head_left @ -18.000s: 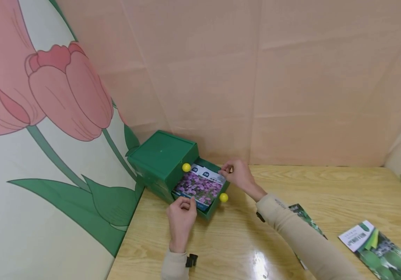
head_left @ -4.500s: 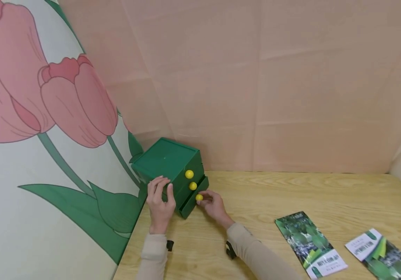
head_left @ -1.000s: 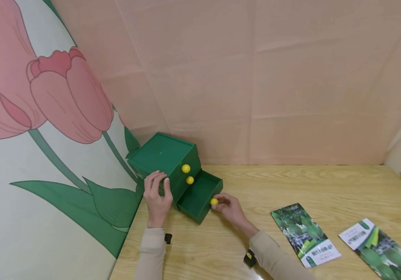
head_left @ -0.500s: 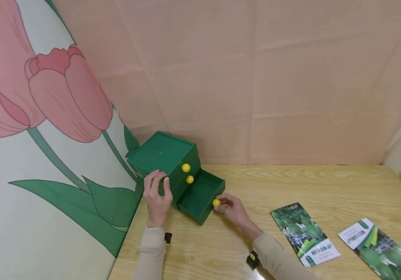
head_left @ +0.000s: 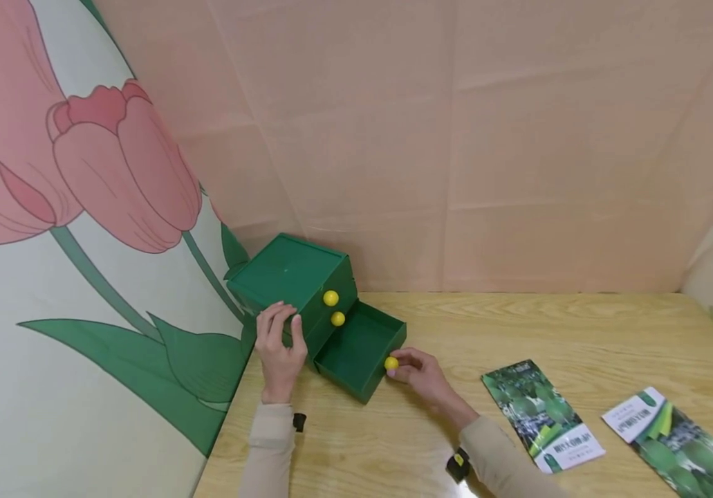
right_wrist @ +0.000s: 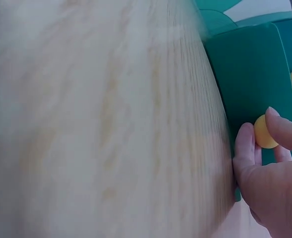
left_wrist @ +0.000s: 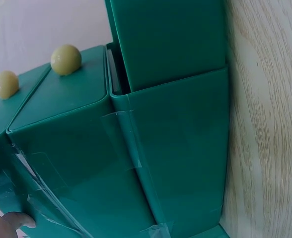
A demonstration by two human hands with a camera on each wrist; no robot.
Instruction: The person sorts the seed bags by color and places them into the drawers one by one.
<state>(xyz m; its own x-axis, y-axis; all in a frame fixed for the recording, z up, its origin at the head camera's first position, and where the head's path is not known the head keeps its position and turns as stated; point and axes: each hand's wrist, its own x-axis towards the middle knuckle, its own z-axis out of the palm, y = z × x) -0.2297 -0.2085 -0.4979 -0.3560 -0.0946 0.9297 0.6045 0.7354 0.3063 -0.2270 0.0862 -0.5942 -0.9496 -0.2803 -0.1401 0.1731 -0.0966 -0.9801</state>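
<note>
Right packet (head_left: 680,443): nearest to me, flat on the desk (head_left: 518,332), printed with round green fruit and cut off by the edge of the view
Left packet (head_left: 543,415): just beyond it and apart from it, with a similar print; both are well clear of my fingers
Right hand (head_left: 426,377): thumb and fingers are closed in a pinch on the bottom knob (head_left: 391,363), yellow and round, and on nothing else
Bottom drawer (head_left: 359,346): well out of its slot, low by the desk, its green inside showing
Drawer pull: I judge the opening of this drawer to be the step in hand; the next move seems to call for a straight, easy draw on the knob, or a release if this is far enough
Left hand (head_left: 281,356): fingers loosely bent, thumb apart, nothing gripped; I rest it against the side of the cabinet (head_left: 288,273), likely to steady it, though how hard I press I cannot tell
Upper knobs: the middle knob (head_left: 338,319) and top knob (head_left: 330,298) sit on two shut drawers
Pinkish cloth (head_left: 356,138): hangs behind everything
</note>
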